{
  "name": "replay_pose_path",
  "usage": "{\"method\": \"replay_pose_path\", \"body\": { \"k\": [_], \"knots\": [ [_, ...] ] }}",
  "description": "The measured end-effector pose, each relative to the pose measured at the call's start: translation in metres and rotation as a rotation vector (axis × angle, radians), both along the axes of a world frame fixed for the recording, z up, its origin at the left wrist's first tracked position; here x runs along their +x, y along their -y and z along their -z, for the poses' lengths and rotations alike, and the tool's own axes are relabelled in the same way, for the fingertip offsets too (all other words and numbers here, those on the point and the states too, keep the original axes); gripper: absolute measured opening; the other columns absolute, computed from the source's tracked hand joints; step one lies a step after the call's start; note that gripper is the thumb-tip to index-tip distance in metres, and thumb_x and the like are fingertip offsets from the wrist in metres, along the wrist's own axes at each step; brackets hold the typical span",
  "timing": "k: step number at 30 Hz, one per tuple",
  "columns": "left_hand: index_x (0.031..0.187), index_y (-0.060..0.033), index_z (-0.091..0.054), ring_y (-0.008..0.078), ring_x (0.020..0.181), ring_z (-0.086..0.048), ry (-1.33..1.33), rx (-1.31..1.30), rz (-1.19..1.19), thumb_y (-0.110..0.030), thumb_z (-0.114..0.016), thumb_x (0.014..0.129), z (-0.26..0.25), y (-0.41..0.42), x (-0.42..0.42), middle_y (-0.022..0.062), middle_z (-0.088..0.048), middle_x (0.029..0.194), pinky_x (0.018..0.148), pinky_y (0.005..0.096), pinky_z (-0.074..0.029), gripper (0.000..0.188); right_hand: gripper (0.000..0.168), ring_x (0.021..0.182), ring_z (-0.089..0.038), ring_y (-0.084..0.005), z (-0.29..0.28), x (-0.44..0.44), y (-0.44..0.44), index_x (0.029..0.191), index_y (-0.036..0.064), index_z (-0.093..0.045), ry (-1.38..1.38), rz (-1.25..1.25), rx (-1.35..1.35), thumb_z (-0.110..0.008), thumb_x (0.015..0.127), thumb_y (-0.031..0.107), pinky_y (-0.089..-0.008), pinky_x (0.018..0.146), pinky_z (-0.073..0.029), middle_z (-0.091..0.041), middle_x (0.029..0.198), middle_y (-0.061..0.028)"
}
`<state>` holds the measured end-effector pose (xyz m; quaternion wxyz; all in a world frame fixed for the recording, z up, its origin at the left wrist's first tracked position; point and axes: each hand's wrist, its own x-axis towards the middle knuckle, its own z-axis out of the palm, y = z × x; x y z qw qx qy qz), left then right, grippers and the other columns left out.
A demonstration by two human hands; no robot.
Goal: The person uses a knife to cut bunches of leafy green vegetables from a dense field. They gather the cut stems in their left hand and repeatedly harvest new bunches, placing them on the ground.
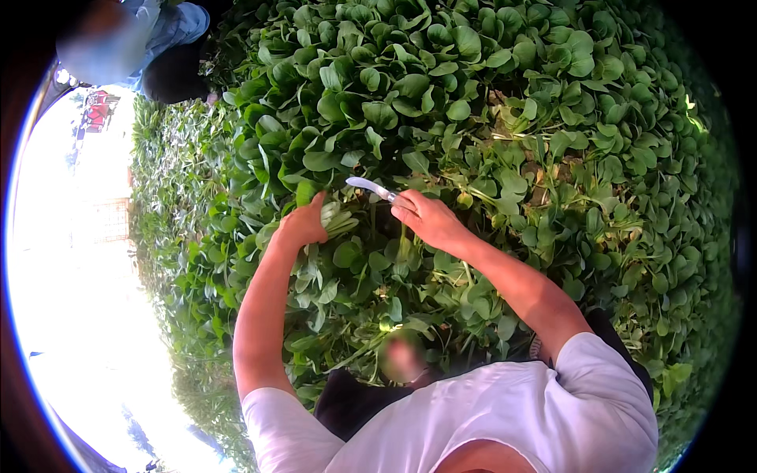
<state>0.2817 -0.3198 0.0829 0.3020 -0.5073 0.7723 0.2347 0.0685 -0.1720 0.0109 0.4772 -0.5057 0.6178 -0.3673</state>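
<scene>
My left hand (pixel 306 223) is closed around a bunch of leafy greens (pixel 337 220), whose pale stalk ends point right, towards my other hand. My right hand (pixel 427 220) grips the handle of a small knife with a curved blade (pixel 368 185). The blade points left, above the bunch and apart from it. Standing leafy green plants (pixel 346 127) grow close beyond both hands. Loose or flattened leaves and stems (pixel 408 254) lie below and between my forearms.
Dense rows of greens (pixel 650 148) spread to the right and far side. Brown soil (pixel 535 177) shows among thinned plants at the right. Another person in light blue clothing (pixel 171 29) is at the upper left. A bright, overexposed area (pixel 77 266) borders the plants on the left.
</scene>
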Motion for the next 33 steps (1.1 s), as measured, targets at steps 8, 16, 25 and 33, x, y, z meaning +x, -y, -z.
{"method": "replay_pose_path", "body": {
  "k": [8, 16, 25, 33],
  "knots": [
    [0.133, -0.0124, -0.035, 0.0399, 0.101, -0.056, -0.355, -0.19, -0.211, -0.017, -0.065, 0.067, 0.056, -0.052, 0.084, 0.0238, -0.06, 0.106, 0.085, 0.0431, -0.045, 0.072, 0.043, 0.074, -0.06, -0.0365, 0.063, 0.047, 0.028, 0.131, 0.011, -0.04, -0.36, -0.192, -0.031, -0.047, 0.092, 0.029, -0.0485, 0.064, -0.048, -0.062, 0.081, -0.0175],
    [0.131, -0.0132, -0.039, 0.0372, 0.105, -0.056, -0.48, -0.177, -0.383, -0.012, -0.067, 0.066, 0.072, -0.061, 0.102, 0.0206, -0.06, 0.109, 0.088, 0.04, -0.044, 0.071, 0.046, 0.072, -0.06, -0.0382, 0.096, 0.073, 0.061, 0.137, 0.017, -0.037, -0.267, -0.248, 0.09, -0.047, 0.093, 0.03, -0.0467, 0.064, -0.047, -0.061, 0.079, -0.0192],
    [0.131, -0.0136, -0.039, 0.0342, 0.105, -0.057, -0.533, -0.148, -0.449, -0.011, -0.069, 0.066, 0.079, -0.068, 0.102, 0.0186, -0.06, 0.112, 0.089, 0.0378, -0.045, 0.072, 0.045, 0.096, -0.061, -0.0305, 0.127, 0.065, 0.079, 0.136, 0.015, -0.038, 0.027, -0.322, 0.124, -0.047, 0.094, 0.025, -0.0396, 0.082, -0.048, -0.062, 0.108, -0.0153],
    [0.132, -0.0147, -0.037, 0.0351, 0.109, -0.055, -0.58, -0.156, -0.494, -0.008, -0.066, 0.068, 0.082, -0.073, 0.102, 0.0174, -0.057, 0.116, 0.089, 0.0386, -0.044, 0.07, 0.038, 0.087, -0.058, -0.0206, 0.129, 0.059, 0.092, 0.13, 0.009, -0.043, 0.106, -0.374, 0.181, -0.046, 0.095, 0.019, -0.0314, 0.077, -0.045, -0.062, 0.097, -0.0099]
  ]
}}
